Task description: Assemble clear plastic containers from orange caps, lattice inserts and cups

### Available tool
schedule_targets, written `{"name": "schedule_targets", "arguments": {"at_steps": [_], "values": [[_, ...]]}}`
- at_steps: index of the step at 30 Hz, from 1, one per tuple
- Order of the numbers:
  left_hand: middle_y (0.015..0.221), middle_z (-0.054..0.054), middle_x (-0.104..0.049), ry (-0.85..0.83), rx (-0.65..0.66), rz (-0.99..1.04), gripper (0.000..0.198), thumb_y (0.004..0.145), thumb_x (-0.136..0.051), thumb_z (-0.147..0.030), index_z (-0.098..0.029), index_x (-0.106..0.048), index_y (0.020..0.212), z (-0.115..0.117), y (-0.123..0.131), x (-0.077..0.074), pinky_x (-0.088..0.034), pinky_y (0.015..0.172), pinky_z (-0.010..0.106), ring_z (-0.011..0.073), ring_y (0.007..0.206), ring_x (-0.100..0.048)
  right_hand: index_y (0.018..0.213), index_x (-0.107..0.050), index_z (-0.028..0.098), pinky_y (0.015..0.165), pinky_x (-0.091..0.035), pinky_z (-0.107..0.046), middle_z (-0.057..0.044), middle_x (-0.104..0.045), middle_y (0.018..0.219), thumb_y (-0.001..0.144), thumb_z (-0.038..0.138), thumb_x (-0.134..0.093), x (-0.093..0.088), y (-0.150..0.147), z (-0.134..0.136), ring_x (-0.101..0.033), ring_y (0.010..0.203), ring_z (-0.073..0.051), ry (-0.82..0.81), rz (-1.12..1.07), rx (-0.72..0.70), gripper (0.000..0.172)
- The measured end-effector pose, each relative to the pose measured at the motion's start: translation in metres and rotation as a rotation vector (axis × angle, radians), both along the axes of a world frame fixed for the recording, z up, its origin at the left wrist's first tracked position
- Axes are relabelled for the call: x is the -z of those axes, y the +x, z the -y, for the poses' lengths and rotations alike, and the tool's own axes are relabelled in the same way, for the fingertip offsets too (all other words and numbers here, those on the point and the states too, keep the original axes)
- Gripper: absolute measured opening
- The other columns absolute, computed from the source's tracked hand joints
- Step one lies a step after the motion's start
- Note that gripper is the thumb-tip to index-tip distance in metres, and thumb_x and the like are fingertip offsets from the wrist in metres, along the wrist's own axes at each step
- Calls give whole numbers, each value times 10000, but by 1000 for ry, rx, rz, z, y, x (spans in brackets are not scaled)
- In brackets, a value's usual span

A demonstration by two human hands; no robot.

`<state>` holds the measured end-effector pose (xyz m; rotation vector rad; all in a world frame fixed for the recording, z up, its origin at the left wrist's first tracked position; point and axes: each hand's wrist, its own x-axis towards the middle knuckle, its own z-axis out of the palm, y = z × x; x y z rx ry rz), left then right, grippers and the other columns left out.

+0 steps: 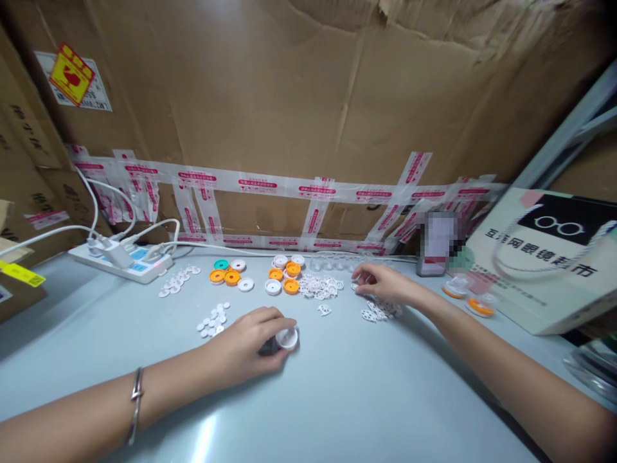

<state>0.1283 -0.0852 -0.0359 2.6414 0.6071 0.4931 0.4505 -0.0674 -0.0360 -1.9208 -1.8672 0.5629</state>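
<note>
On my feed, left hand (250, 341) has the white cup (288, 338) between thumb and fingers; can't tell if it touches the table (347, 399). Right hand (385, 283) is beyond the cup and right of it, fingers narrowed at a small white piece (354, 287); I can't tell if it's gripped. Beyond the cup, to the right, I get a lattice pile (321, 287), one loose lattice (324, 310) and a second pile (383, 310) just below right hand. Too jumbled to count.

Counts: left of the cup and beyond, five caps (232, 278): one teal, two orange, two white. Directly beyond the cup, a mixed cluster (291, 287), overlapping, count unclear. Left, two batches of discs (212, 319), too small to count. Well right: two orange-based pieces (481, 307), one phone (436, 244), one bag (544, 257). Far left: one power strip (120, 260).

Table is blue-grey, light streak nearer than the cup. Beyond the cup, taped cardboard (270, 96); metal bars (562, 135) far right.
</note>
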Motion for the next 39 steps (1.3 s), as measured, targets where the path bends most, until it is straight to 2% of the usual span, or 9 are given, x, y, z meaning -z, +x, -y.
{"name": "schedule_targets", "arguments": {"at_steps": [7,10,13,15,18,24,33,37,39], "values": [[997,108,-597,13,32,-63,307,844,-466,-197,-163,-541,1139,2,1,-6,-481,790,337,208,912,-568,771,-635,186,579,-389,-256,12,-580,612,630,126,-611,1,-8,1,-526,583,-139,5,-40,3,155],[1012,106,-597,7,23,-69,306,842,-475,-206,-169,-531,1140,2,1,-7,-483,803,346,214,931,-569,671,-603,181,588,-395,-265,10,-573,580,630,188,-626,-7,-10,2,-532,589,-145,34,-99,8,48],[1102,106,-571,-9,6,-38,357,814,-540,-237,-189,-497,1165,2,-1,-7,-473,856,355,223,1004,-556,732,-555,180,609,-434,-271,-2,-603,651,673,310,-612,-15,-22,8,-571,631,-149,77,-195,1,154],[1196,108,-524,-17,-18,7,447,802,-574,-267,-211,-436,1223,1,-2,-6,-456,898,365,231,1073,-528,800,-514,190,648,-467,-271,1,-620,701,696,385,-601,-17,-40,15,-605,662,-140,112,-351,-8,238],[1236,103,-497,-19,-81,94,513,820,-566,-279,-242,-343,1280,0,-2,-3,-472,871,358,208,1036,-550,816,-477,200,683,-496,-287,23,-636,655,607,399,-725,-13,-81,33,-638,643,-138,116,-894,23,380],[905,47,-635,18,-78,253,173,845,-548,-235,-189,-519,1009,4,1,-1,-504,710,272,148,801,-613,765,-491,189,676,-513,-287,23,-679,614,538,368,-806,-2,-141,66,-665,608,-147,-127,-1254,15,427],[758,37,-691,122,-130,387,85,850,-514,-159,-163,-599,848,4,1,0,-508,602,211,119,661,-643,733,-500,180,669,-478,-280,13,-664,640,575,420,-772,0,-135,63,-645,630,-142,-88,-1145,-41,396],[785,38,-704,82,-196,403,99,846,-521,-178,-168,-619,847,1,-1,-3,-524,625,223,130,689,-648,762,-532,183,672,-455,-279,-3,-629,714,656,474,-688,0,-105,42,-594,687,-139,173,-872,-9,347],[787,32,-703,56,-217,398,101,844,-524,-183,-170,-623,850,-2,-2,-3,-526,626,223,126,684,-643,792,-563,178,661,-445,-285,-6,-611,736,673,430,-678,1,-88,34,-570,692,-144,136,-638,-55,302]]}}
